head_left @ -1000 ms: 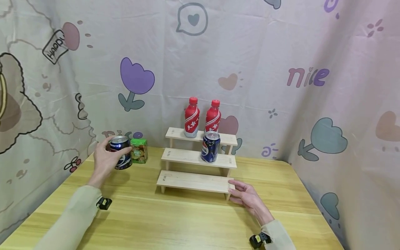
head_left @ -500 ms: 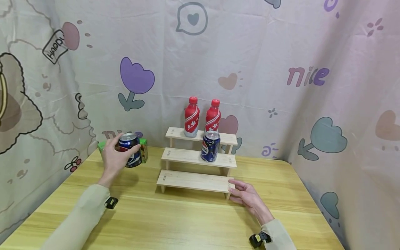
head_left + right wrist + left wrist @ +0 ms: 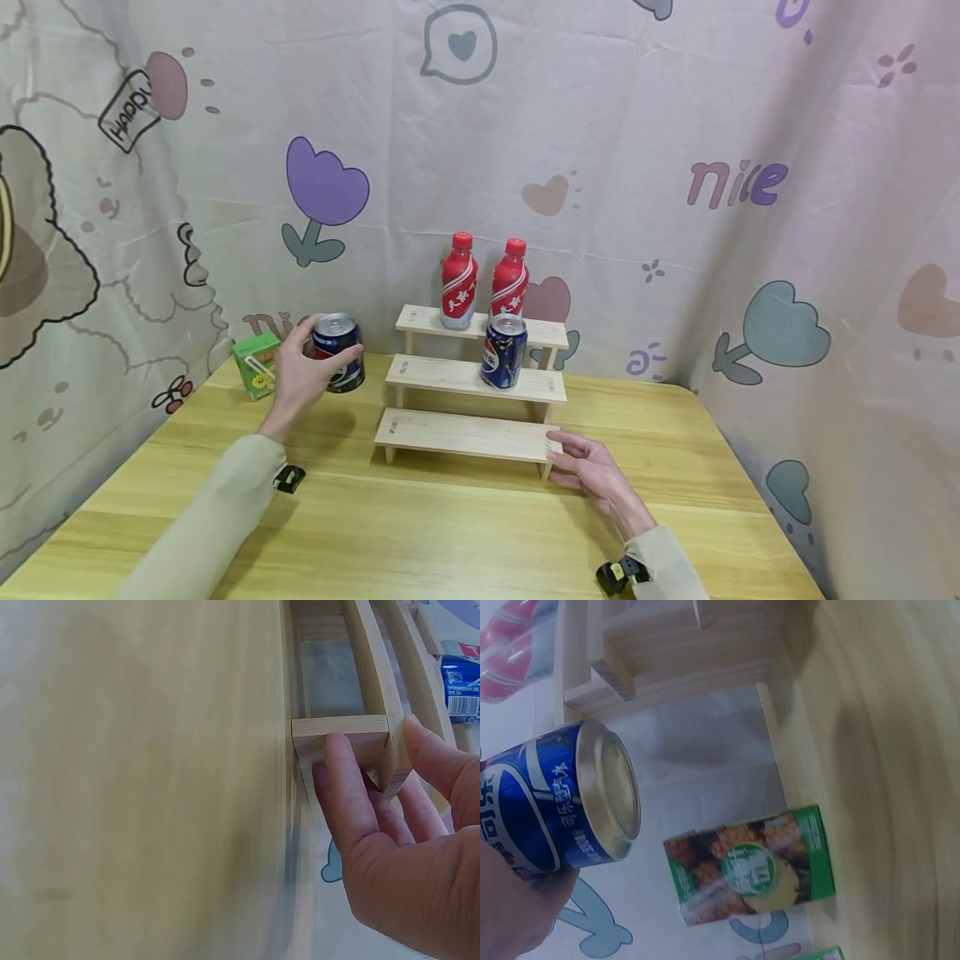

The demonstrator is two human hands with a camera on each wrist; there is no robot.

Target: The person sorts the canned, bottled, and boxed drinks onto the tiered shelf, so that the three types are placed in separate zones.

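Note:
My left hand grips a blue soda can around its side, held in the air left of a three-step wooden display shelf. In the left wrist view the can tops out in a silver lid. My right hand holds the right end of the lowest step. In the right wrist view its thumb touches the board and fingertips touch the leg. A second blue can stands on the middle step. On the top step stand two red bottles.
A green drink carton stands at the table's back left. Another carton with a brown picture shows in the left wrist view; the left hand and can hide it in the head view. A patterned curtain hangs behind the table.
My left hand has carried the can rightward and slightly up, toward the shelf. It has uncovered the left carton and now covers the other. My right hand stays put.

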